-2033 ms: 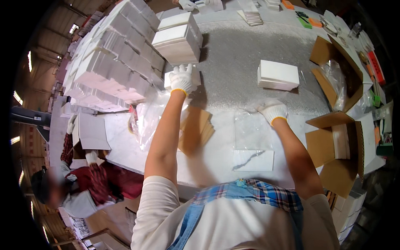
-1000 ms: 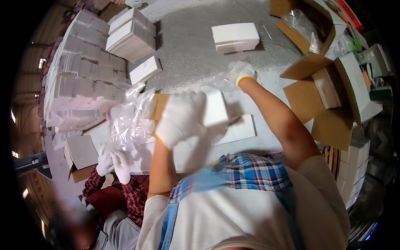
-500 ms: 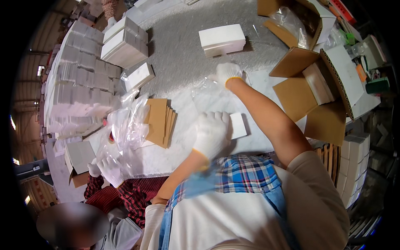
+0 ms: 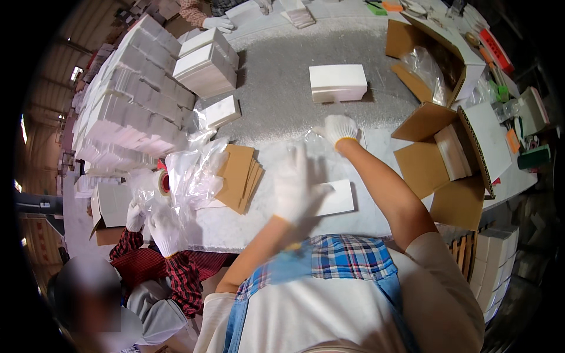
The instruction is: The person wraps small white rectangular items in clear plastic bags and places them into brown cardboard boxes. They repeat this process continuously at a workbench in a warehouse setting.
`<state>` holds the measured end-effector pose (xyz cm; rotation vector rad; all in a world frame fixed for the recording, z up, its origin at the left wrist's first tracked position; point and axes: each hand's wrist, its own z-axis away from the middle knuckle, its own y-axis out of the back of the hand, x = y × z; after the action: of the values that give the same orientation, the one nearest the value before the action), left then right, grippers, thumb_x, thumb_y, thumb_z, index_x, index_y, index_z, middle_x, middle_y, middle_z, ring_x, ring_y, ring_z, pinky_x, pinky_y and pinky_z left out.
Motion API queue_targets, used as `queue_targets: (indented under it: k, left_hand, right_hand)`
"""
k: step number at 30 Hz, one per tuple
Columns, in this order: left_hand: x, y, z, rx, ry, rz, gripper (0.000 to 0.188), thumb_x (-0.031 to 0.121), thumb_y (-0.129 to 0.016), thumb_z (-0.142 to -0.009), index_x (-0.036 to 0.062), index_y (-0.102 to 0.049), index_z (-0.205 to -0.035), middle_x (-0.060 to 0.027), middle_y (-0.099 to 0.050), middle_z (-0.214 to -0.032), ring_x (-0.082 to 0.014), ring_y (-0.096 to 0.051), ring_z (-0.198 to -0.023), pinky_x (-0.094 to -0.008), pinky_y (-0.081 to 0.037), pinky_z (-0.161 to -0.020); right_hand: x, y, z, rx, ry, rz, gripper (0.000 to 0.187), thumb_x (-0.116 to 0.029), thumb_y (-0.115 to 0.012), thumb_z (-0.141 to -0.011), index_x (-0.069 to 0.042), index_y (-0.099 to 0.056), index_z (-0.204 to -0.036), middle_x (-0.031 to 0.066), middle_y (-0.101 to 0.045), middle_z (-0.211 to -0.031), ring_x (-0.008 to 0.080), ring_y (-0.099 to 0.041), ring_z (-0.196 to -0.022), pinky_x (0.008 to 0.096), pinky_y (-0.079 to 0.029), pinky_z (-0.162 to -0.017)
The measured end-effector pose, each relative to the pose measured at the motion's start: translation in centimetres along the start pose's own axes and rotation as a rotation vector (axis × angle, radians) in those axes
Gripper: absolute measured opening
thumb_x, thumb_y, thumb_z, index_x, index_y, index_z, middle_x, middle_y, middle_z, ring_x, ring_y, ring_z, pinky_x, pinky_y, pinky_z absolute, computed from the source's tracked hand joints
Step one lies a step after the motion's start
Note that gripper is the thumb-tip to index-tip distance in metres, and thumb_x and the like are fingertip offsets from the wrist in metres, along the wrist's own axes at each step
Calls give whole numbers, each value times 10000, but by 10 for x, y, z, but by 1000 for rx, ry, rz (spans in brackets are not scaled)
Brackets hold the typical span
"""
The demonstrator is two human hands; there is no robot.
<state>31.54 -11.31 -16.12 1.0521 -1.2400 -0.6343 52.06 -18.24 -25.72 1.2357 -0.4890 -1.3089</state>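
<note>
My left hand (image 4: 293, 187), in a white knit glove and blurred by motion, has its fingers stretched and thumb apart. Its thumb reaches over the near edge of a flat white rectangular block (image 4: 338, 199) lying on the table in front of me. Farther off to the right, my gloved right hand (image 4: 340, 128) is closed with a thin clear plastic bag (image 4: 313, 140) at its fingertips. Its fingertips are partly hidden. Just beyond that hand, a short stack of white slabs (image 4: 338, 76) rests on the grey, dusty surface.
Brown cardboard sheets (image 4: 236, 179) and loose clear bags (image 4: 200, 172) lie at left. Tall white stacks (image 4: 126, 112) rise behind. Open cartons (image 4: 444, 154) stand at right. A co-worker's gloved hands (image 4: 163, 229) are near left; another's (image 4: 219, 25) are at the far side.
My left hand has lifted off the flat white block, its fingers now stretched out. My right hand stays near the plastic bag. The whole view has shifted, showing more of the far side.
</note>
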Motion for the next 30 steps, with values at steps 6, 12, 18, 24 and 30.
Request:
queue_targets:
  k: [6, 12, 18, 24, 30]
  left_hand:
    - [-58, -32, -88, 283, -290, -297, 780, 284, -845, -775, -50, -529, -1405, -265, -617, -1317, -428, -632, -1099, -496, -520, -951]
    - [-55, -4, -104, 167, 119, 981, 295, 200, -734, -962, -46, -759, -1123, -109, -777, -969, -164, -694, -930, -310, -540, -899]
    - [-11, 72, -45, 18, -47, 1051, 282, 187, -729, -962, -44, -762, -1119, -51, -771, -1026, -106, -663, -969, -270, -510, -890]
    - [-6, 99, 39, -225, -62, 1022, 291, 232, -712, -949, -30, -782, -1056, -92, -786, -1036, -142, -695, -968, -308, -539, -889]
    - [-21, 85, 103, -747, -3, 945, 175, 90, -736, -933, -3, -767, -1078, -54, -772, -957, -97, -670, -856, -293, -560, -809]
  right_hand:
    - [-2, 6, 10, 69, 47, -165, 502, -546, -688, -866, -117, -796, -1102, 174, -762, -1118, 380, -723, -1047, 470, -562, -907]
    - [12, 20, 27, 209, 165, -486, 464, -502, -677, -890, -100, -764, -1105, 182, -758, -1091, 376, -714, -1009, 462, -537, -889]
    - [26, 54, 99, 283, 364, -1074, 281, -280, -764, -890, -40, -722, -1029, 97, -764, -1049, 180, -708, -980, 341, -542, -839]
    - [48, 50, 193, -63, 442, -1417, 225, -111, -747, -894, -43, -676, -1096, 16, -701, -983, 108, -635, -930, 266, -509, -860]
    - [73, 18, 254, -356, 401, -1156, 284, -16, -727, -857, -8, -642, -1128, 60, -697, -1007, 106, -628, -941, 278, -507, -887]
